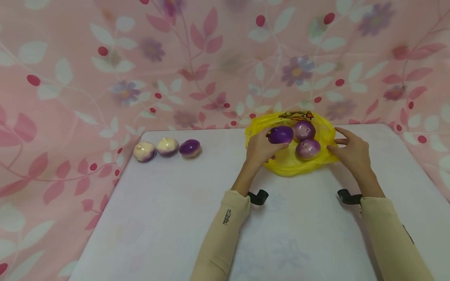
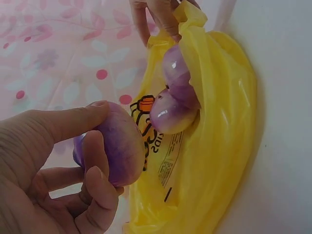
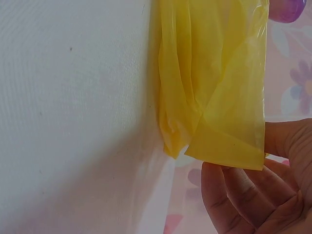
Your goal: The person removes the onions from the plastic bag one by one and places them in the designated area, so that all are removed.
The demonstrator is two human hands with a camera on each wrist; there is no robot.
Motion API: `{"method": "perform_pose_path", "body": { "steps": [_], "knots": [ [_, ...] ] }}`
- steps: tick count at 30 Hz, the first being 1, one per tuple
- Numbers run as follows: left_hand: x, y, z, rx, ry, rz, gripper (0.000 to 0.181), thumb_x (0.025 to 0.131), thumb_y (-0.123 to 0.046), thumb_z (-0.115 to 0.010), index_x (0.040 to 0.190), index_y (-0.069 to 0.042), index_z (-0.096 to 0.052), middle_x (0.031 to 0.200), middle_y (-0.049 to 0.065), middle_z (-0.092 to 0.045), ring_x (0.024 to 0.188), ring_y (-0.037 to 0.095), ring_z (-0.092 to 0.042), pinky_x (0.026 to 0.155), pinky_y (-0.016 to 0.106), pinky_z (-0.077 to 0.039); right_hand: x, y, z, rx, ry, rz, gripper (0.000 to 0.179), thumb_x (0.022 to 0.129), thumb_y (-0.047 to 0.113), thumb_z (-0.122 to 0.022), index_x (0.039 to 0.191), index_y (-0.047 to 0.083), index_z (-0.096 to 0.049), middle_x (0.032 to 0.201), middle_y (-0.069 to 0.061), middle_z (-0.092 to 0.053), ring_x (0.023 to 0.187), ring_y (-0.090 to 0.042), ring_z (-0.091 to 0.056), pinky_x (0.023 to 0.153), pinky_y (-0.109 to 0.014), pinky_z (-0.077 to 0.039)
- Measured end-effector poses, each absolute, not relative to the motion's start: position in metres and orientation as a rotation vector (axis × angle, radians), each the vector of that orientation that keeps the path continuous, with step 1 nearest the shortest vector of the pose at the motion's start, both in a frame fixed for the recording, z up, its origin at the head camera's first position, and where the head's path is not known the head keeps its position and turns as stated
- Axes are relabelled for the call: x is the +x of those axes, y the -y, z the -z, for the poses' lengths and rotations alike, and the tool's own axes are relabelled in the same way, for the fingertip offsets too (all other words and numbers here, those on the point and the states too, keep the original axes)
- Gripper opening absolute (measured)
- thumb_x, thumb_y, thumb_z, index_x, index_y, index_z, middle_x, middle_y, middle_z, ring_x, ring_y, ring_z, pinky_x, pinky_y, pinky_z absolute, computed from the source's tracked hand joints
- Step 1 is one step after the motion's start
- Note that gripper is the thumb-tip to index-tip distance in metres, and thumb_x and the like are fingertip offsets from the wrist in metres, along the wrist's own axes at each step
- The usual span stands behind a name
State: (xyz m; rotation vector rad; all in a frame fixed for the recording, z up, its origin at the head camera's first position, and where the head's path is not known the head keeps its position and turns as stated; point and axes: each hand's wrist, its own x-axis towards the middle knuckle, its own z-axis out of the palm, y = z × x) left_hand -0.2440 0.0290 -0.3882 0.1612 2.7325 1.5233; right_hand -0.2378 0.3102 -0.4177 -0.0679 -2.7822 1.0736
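Note:
My left hand (image 1: 259,148) grips a glossy purple-and-cream turnip-like vegetable (image 2: 124,146) between thumb and fingers, over the left side of a yellow plastic bag (image 1: 290,168). Two more such vegetables, one behind (image 1: 304,130) and one nearer (image 1: 308,149), lie together in the bag's open mouth. At the bag's right edge, my right hand (image 1: 353,152) pinches the plastic between thumb and fingers, as the right wrist view shows. Printing marks the bag's inner face in the left wrist view.
Toward the back left of the white table (image 1: 158,218) three similar vegetables sit in a row: a cream one (image 1: 144,151), another cream one (image 1: 167,146) and a purple-topped one (image 1: 190,148). A pink floral cloth (image 1: 211,58) hangs behind the table.

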Motion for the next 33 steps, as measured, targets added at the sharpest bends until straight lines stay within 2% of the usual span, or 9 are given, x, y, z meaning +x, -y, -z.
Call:
{"method": "perform_pose_path", "body": {
  "steps": [9,15,18,23,33],
  "knots": [
    [-0.242,-0.018,0.382,0.174,-2.737,-1.516,0.072,0.079,-0.04,-0.084,0.14,-0.017,-0.054,0.113,0.009,-0.068,0.047,0.013,-0.064,0.046,0.025,-0.051,-0.242,-0.306,0.414,-0.03,2.766,-1.079,0.068,0.091,0.022,-0.071,0.15,0.01,-0.041,0.118,-0.029,-0.064,0.106,-0.049,-0.059,0.055,-0.002,-0.037],
    [-0.243,-0.014,0.38,0.166,-2.792,-1.479,0.072,0.078,-0.04,-0.084,0.14,-0.017,-0.055,0.105,0.008,-0.07,0.048,0.015,-0.064,0.045,0.025,-0.051,-0.246,-0.304,0.411,-0.032,2.781,-1.094,0.069,0.091,0.024,-0.071,0.151,0.011,-0.039,0.119,-0.028,-0.064,0.107,-0.048,-0.059,0.057,-0.004,-0.04],
    [-0.243,-0.018,0.379,0.171,-2.784,-1.485,0.072,0.078,-0.04,-0.084,0.14,-0.018,-0.055,0.109,0.008,-0.069,0.048,0.015,-0.064,0.046,0.024,-0.051,-0.245,-0.307,0.409,-0.05,2.794,-1.079,0.069,0.092,0.024,-0.07,0.152,0.011,-0.038,0.12,-0.028,-0.063,0.11,-0.049,-0.057,0.06,-0.006,-0.04],
    [-0.243,-0.025,0.38,0.184,-2.77,-1.46,0.072,0.078,-0.042,-0.083,0.14,-0.019,-0.054,0.118,0.009,-0.066,0.047,0.01,-0.062,0.048,0.022,-0.051,-0.241,-0.314,0.409,-0.101,2.802,-1.08,0.069,0.093,0.024,-0.069,0.153,0.011,-0.037,0.121,-0.029,-0.062,0.111,-0.049,-0.056,0.055,-0.004,-0.038],
    [-0.24,-0.015,0.38,0.178,-2.829,-1.395,0.074,0.077,-0.042,-0.084,0.14,-0.017,-0.055,0.114,0.011,-0.069,0.046,0.009,-0.062,0.049,0.023,-0.051,-0.238,-0.305,0.413,-0.097,2.786,-1.143,0.069,0.092,0.022,-0.07,0.152,0.013,-0.038,0.123,-0.029,-0.061,0.109,-0.048,-0.059,0.055,-0.003,-0.04]
  ]
}}
